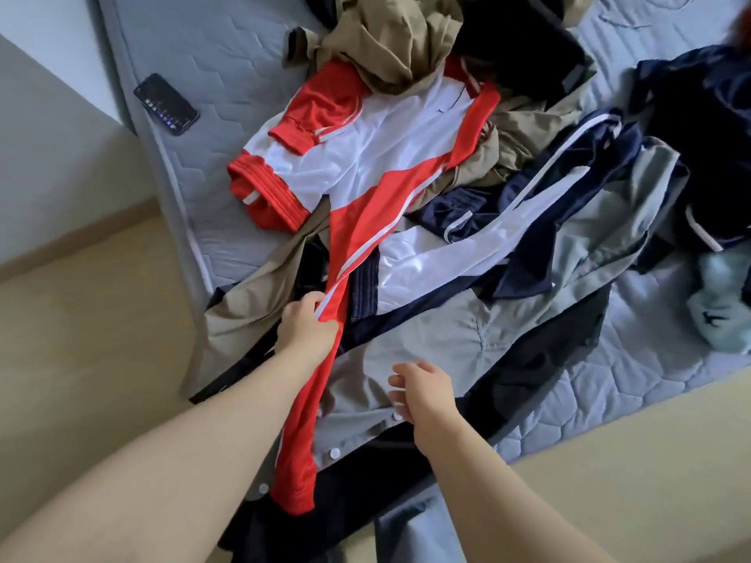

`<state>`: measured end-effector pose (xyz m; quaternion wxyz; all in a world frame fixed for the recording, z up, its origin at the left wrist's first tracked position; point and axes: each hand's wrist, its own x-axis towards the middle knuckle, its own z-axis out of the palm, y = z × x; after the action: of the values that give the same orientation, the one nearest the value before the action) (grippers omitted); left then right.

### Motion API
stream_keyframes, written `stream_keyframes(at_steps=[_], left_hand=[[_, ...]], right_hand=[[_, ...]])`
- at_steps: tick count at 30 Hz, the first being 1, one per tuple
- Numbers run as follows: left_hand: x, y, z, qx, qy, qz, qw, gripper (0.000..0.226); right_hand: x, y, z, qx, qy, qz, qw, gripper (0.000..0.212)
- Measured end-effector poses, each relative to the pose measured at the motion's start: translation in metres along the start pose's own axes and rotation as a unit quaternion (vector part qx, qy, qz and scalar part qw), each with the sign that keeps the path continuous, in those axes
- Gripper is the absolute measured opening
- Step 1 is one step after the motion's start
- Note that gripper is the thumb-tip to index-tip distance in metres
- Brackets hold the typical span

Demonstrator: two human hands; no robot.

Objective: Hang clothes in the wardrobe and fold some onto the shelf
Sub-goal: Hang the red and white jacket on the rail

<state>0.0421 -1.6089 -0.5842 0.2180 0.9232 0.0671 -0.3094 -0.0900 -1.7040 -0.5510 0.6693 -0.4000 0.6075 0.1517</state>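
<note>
**Figure. Drawing one garment out of the heap on the bed**

The bed point(227, 46), bare to its quilted grey mattress, carried the whole load of unsorted clothes; the wardrobe and shelf were out of view, so the task appeared to be at an early, picking stage. The heap lay across the bed's near corner, where it could be reached from the floor point(81, 319) without leaning.

Uppermost lay the red-and-white jacket point(365, 156), spread mostly flat. Its collar end pointed away from the person, toward the khaki garment point(398, 38) bunched at the far side. One red sleeve was stretched taut toward the person, giving a long axis from upper right to lower left, with its cuff hanging past the bed's edge. That tension suggested the jacket was being drawn clear of the pile. A navy garment point(569, 188) lay just beside it to the right, partly overlapped.

The grey garment point(447, 339), edged with white snaps, lay beneath the sleeve at the near corner.

The left hand point(307, 325) pinched the striped sleeve, fingers curled round the fabric. The right hand point(422, 390) hovered just above the grey garment, fingers loosely spread and holding nothing, probably ready to hold it down.

A phone point(166, 104) rested screen-up near the bed's left edge, well apart from the clothes.
</note>
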Motion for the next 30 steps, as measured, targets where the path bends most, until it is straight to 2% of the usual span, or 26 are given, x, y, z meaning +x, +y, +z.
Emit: stream_keyframes(at_steps=[2,4,7,10,14,17,19,21,23,25,27,28,29,30], left_hand=[[0.02,0.004,0.013,-0.076,0.004,-0.026,0.997,0.065],[0.037,0.002,0.021,-0.155,-0.011,-0.064,0.986,0.071],[0.044,-0.011,0.025,-0.128,0.0,-0.022,0.992,0.048],[0.028,-0.022,0.024,-0.182,-0.005,0.047,0.982,0.027],[-0.009,-0.03,0.013,-0.221,-0.121,0.107,0.962,0.025],[-0.03,-0.031,-0.001,-0.186,-0.275,0.1,0.938,0.02],[-0.037,-0.038,-0.014,-0.153,-0.389,0.084,0.904,0.02],[-0.04,-0.053,-0.026,-0.135,-0.45,0.047,0.882,0.027],[-0.039,-0.07,-0.038,-0.162,-0.419,0.002,0.894,0.026],[-0.032,-0.077,-0.045,-0.274,-0.293,-0.081,0.912,0.014],[-0.022,-0.079,-0.048,-0.403,-0.206,-0.161,0.877,0.018],[-0.018,-0.077,-0.049,-0.442,-0.201,-0.173,0.857,0.025],[-0.015,-0.073,-0.048,-0.453,-0.211,-0.158,0.851,0.033],[-0.013,-0.07,-0.044,-0.441,-0.219,-0.129,0.861,0.038]], right_hand=[[0.015,0.0,-0.005,-0.021,-0.01,-0.006,1.0,0.008],[0.028,0.004,-0.009,-0.035,-0.017,-0.009,0.999,0.009],[0.038,0.013,-0.011,-0.052,-0.025,-0.004,0.998,0.013],[0.038,0.013,-0.009,-0.059,-0.022,-0.008,0.998,0.021],[0.033,-0.01,0.008,-0.055,-0.053,-0.034,0.996,0.013],[0.038,-0.038,0.028,-0.021,-0.071,-0.05,0.996,0.028],[0.041,-0.054,0.04,0.062,-0.036,-0.075,0.995,0.029],[0.042,-0.06,0.048,0.084,0.026,-0.146,0.985,0.032],[0.04,-0.049,0.055,-0.009,0.066,-0.215,0.974,0.046],[0.032,-0.023,0.062,-0.111,0.032,-0.231,0.966,0.039],[0.015,0.012,0.069,-0.168,-0.03,-0.185,0.968,0.026],[0.005,0.032,0.073,-0.189,-0.071,-0.155,0.967,0.027],[-0.003,0.049,0.075,-0.212,-0.119,-0.124,0.962,0.029],[-0.011,0.066,0.076,-0.237,-0.168,-0.092,0.952,0.03]])
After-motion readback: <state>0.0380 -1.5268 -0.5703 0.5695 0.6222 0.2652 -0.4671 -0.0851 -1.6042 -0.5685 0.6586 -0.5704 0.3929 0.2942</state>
